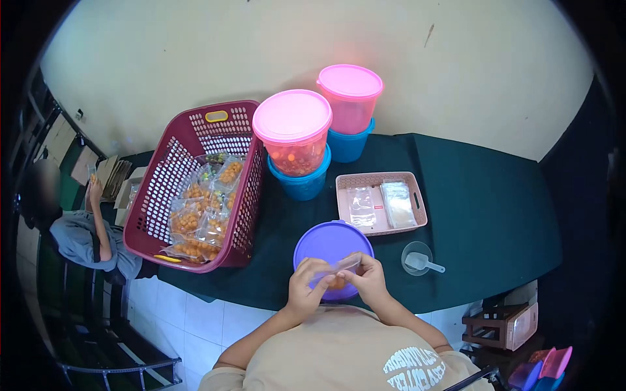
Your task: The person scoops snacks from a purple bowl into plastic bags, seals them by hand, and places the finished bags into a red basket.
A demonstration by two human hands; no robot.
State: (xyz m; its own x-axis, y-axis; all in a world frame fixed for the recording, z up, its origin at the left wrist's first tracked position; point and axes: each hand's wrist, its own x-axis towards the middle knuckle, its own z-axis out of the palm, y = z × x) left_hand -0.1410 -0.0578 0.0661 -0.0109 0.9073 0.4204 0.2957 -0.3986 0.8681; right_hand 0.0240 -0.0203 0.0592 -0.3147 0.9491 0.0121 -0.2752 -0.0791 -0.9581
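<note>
A small clear plastic bag (pixel 343 265) with orange snacks in its lower part is stretched between both hands. My left hand (pixel 308 287) pinches one side of its top, and my right hand (pixel 367 279) pinches the other. Beneath them is a round purple lid (pixel 329 242) near the table's front edge. To the right of the lid stands a clear cup (pixel 412 253) with a white scoop (pixel 425 262) in it, its handle over the rim. Behind, a pink tray (pixel 385 177) holds two stacks of empty clear bags (pixel 397 204).
A maroon basket (pixel 244 215) of filled snack bags (pixel 195 218) stands left. Pink-lidded tubs (pixel 292 116) (pixel 352 81) on blue ones stand behind. A co-worker (pixel 91 238) at far left holds a small bag. Dark green cloth (pixel 482 215) covers the table.
</note>
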